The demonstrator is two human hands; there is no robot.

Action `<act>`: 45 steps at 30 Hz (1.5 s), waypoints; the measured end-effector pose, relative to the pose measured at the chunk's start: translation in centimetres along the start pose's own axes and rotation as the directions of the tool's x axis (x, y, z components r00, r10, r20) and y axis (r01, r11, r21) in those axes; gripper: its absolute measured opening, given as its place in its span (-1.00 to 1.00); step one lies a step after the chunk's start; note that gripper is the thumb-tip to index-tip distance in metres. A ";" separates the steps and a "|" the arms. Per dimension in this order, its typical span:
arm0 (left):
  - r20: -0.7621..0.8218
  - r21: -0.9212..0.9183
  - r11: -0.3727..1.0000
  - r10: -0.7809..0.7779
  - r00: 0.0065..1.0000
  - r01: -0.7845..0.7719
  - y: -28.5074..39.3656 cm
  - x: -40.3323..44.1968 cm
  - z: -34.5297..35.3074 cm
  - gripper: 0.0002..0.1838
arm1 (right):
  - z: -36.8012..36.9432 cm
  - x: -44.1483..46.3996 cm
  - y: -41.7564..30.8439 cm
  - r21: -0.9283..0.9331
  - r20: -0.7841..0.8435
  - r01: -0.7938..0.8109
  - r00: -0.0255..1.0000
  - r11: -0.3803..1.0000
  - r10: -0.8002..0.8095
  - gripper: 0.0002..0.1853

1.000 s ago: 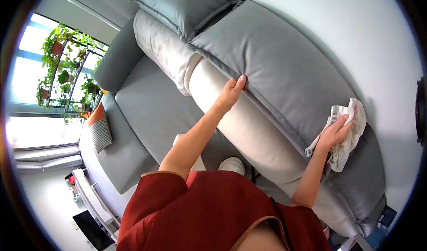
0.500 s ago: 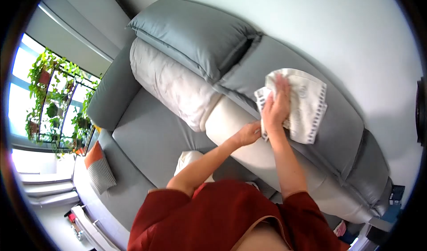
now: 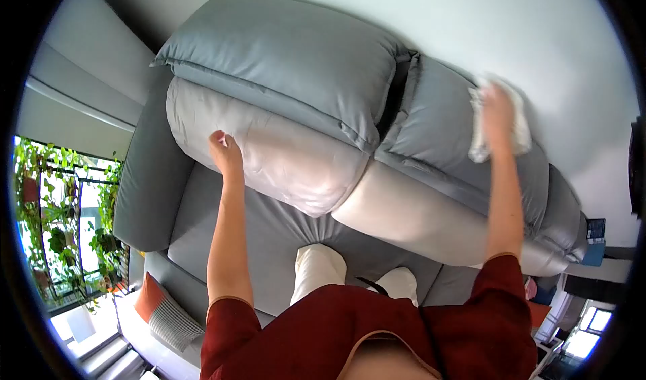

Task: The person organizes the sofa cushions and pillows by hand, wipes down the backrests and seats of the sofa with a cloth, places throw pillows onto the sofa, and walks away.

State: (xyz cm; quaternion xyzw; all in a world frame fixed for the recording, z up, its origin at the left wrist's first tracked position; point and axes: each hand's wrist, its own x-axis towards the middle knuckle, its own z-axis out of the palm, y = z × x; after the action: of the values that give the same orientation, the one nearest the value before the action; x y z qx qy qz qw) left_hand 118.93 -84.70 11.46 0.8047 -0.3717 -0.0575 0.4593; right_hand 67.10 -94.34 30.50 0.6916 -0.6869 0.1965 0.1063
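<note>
My right hand (image 3: 498, 117), smeared by motion, presses on a crumpled white cloth (image 3: 519, 127) at the upper right of the grey back cushion (image 3: 437, 111). Part of the cloth lies under the hand and bulges out on both sides. On the left, my left hand (image 3: 227, 154) hovers over or just touches the pale lower back cushion (image 3: 282, 144); I cannot tell which. Its fingers are curled in toward the thumb, and nothing shows between them.
Another grey back cushion (image 3: 282, 57) leans against the wall, a dark gap beside it. Below me is the grey sofa seat (image 3: 269, 225). An orange and striped pillow (image 3: 171, 316) lies at lower left, near hanging plants (image 3: 60, 212). A blue box (image 3: 593, 253) stands far right.
My hands have moved apart: the left went left to the pale cushion, the right went right and up with the cloth, which is now bunched. My view has shifted too.
</note>
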 end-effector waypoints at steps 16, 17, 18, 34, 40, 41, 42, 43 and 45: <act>-0.220 0.186 0.871 -0.415 0.883 0.455 -1.5 7.8 8.4 -0.38 | 7.1 5.4 -9.2 0.598 0.049 -0.567 0.731 0.567 0.680 -0.45; -0.222 0.191 0.865 -0.423 0.879 0.465 -1.2 8.2 8.2 -0.38 | 7.3 5.5 -10.5 0.787 0.093 -0.512 0.649 0.343 0.755 -0.47; -0.260 0.162 0.855 -0.445 0.857 0.493 -0.6 8.7 7.9 -0.43 | 7.5 5.5 -9.4 0.931 0.197 -0.358 0.657 0.071 0.728 -0.49; -0.397 0.282 0.803 -0.400 0.826 0.525 -0.2 9.0 10.1 -0.48 | 14.3 6.2 -16.8 0.812 0.370 -0.520 0.810 0.265 0.455 -0.19; -0.392 0.297 0.801 -0.395 0.831 0.521 -0.2 9.1 10.2 -0.47 | 11.1 6.0 -21.0 0.802 0.428 -0.560 0.780 0.206 0.456 -0.38; -0.389 0.295 0.800 -0.398 0.831 0.522 -0.4 9.1 10.4 -0.47 | 12.3 3.7 -20.3 0.835 0.316 -0.446 0.868 0.323 0.382 -0.34; -0.396 0.299 0.810 -0.376 0.838 0.504 -0.6 8.9 10.5 -0.47 | 9.2 1.4 -23.1 0.819 0.282 -0.348 0.937 0.457 0.207 -0.32; -0.406 0.302 0.820 -0.350 0.844 0.485 -0.6 8.6 10.5 -0.47 | 7.8 -0.6 -24.6 0.756 0.156 -0.135 0.987 0.640 0.024 -0.31; -0.378 0.273 0.834 -0.365 0.851 0.479 0.5 8.6 9.6 -0.47 | 6.0 -4.0 -26.0 0.298 0.106 0.273 0.943 0.915 -0.316 -0.34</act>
State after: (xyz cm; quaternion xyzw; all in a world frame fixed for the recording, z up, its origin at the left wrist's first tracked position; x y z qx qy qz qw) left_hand 120.70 -97.12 8.48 0.9356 -0.1098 0.0368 0.3335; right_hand 93.73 -92.35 26.59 0.8083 -0.5460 0.2196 -0.0164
